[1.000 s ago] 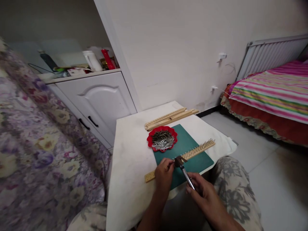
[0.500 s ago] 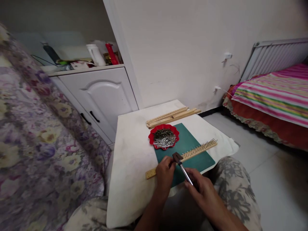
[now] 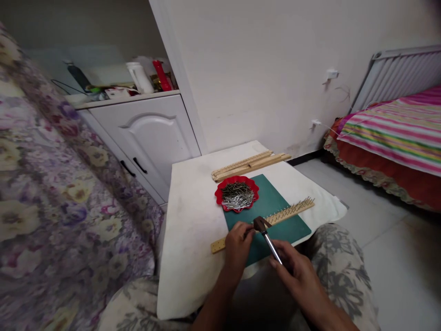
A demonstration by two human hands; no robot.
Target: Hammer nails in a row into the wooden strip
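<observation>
A long wooden strip (image 3: 292,211) studded with upright nails lies across a green mat (image 3: 272,202) on a white table (image 3: 193,230). My left hand (image 3: 237,245) rests on the strip's near part, fingers pinched at a nail too small to make out clearly. My right hand (image 3: 292,266) grips the metal handle of a small hammer (image 3: 265,230), whose head hovers just above the strip beside my left fingertips. A red scalloped dish (image 3: 237,193) heaped with nails sits at the mat's far corner.
Several spare wooden strips (image 3: 250,165) lie at the table's far edge. A floral sofa (image 3: 62,193) runs along the left, a white cabinet (image 3: 144,138) stands behind it, and a bed with a striped cover (image 3: 392,133) is at the right. My knee (image 3: 334,257) is under the table's near edge.
The hammer head rose a little and has come back down close to the strip by my left fingertips. The camera shifted slightly; both hands stay in place.
</observation>
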